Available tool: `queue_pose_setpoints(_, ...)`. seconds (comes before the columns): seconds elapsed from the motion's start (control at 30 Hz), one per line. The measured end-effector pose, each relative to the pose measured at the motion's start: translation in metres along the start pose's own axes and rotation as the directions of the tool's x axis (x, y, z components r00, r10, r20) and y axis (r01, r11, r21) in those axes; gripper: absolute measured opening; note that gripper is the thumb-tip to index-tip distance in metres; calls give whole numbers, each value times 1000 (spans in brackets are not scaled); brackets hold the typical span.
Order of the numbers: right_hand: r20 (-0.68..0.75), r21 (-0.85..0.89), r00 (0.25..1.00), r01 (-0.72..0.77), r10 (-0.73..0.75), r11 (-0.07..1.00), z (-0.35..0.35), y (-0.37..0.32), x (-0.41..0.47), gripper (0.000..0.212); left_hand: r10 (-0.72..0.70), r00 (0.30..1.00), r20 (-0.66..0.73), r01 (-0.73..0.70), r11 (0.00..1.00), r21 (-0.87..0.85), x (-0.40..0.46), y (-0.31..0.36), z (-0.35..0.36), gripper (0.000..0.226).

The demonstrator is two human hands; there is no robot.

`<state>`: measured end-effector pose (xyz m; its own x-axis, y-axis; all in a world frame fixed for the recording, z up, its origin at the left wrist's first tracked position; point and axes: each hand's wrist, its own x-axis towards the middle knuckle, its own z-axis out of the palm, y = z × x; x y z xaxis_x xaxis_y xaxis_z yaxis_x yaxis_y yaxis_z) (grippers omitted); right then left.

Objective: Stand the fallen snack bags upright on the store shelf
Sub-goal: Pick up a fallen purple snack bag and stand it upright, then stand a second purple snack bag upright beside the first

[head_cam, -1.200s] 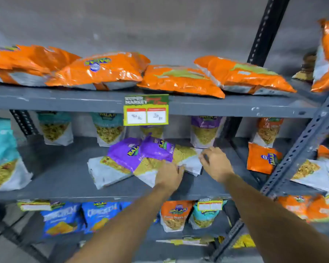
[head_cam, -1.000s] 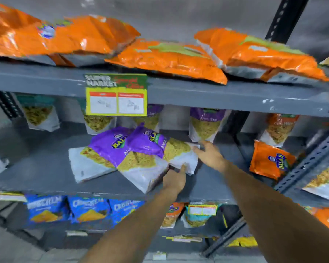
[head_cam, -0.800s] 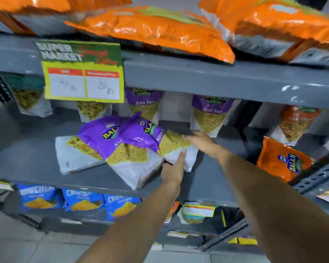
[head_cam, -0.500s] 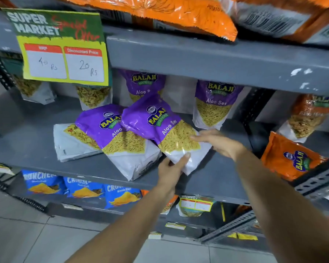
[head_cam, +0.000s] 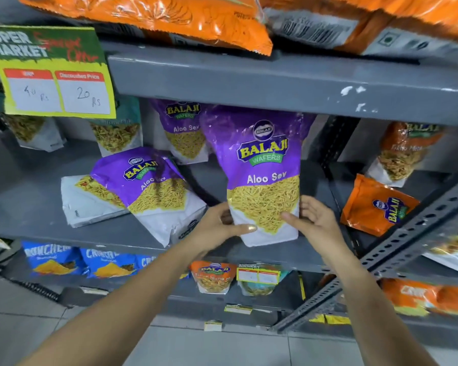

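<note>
On the grey metal shelf (head_cam: 262, 257) at my chest height, the middle tier carries the purple packs I am sorting, under an upper tier (head_cam: 275, 80) loaded with big orange bags (head_cam: 169, 19) lying flat. Largest before me is the purple Aloo Sev bag (head_cam: 265, 175), upright near the front edge, its base on the shelf; purple on top with the Balaji badge, a clear window of thin yellow strands below, white at the bottom. My left hand (head_cam: 217, 228) clasps its lower left edge, thumb across the front, and my right hand (head_cam: 312, 220) presses its lower right edge, so both hands are closed on this one bag. Left of it a second purple bag (head_cam: 148, 186) lies fallen and tilted, overlapping a white-backed pack (head_cam: 90, 199) that lies flat beneath it. Behind stands one more purple bag (head_cam: 183, 130) against the back, which makes three purple ones I can count. Two teal-topped packs (head_cam: 117, 133) stand further left. An orange pouch (head_cam: 378, 207) leans on the right, beyond the upright post. A yellow price tag (head_cam: 56, 83) hangs from the upper tier, reading 40 and 20 Rs.
</note>
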<state>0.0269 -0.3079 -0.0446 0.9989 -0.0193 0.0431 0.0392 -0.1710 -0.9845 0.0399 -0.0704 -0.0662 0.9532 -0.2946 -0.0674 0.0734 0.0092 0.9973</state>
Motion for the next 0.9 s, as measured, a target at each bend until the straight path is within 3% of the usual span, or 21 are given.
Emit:
queue_pose_setpoints(0.33,-115,-99,992,42,-53,994,-20,28,53,41,14,1000,4,-14,976,215,83,8,20,61)
queue_pose_setpoints(0.47,-141,-85,990,-37,25,996,-17,44,54,43,-2,999,-47,16,956,292,85,-2,23,57)
queue_pose_setpoints(0.57,-316,-59,948,-63,41,996,-6,41,42,61,100,978,-185,-28,934,356,61,2,17,52)
queue_pose_setpoints(0.67,-568,-96,809,120,-153,988,27,35,15,40,351,845,-404,-142,875,463,18,3,-11,23)
queue_pose_setpoints(0.7,-559,-109,805,165,-198,980,43,34,9,30,434,775,-459,-180,848,498,1,4,-25,18)
queue_pose_setpoints(0.77,-418,-144,874,208,-250,968,80,26,6,22,513,649,-562,-150,810,566,-27,1,-53,14)
queue_pose_setpoints(0.8,-313,-131,921,200,-232,971,102,20,10,21,503,590,-631,-83,816,572,-38,-3,-67,16)
queue_pose_setpoints(0.87,-127,-152,988,74,-93,986,130,12,29,8,334,498,-800,48,911,410,-46,-7,-72,43)
queue_pose_setpoints(0.9,-30,-180,1000,-15,9,983,155,5,40,22,198,469,-861,82,961,265,-51,-11,-82,58)
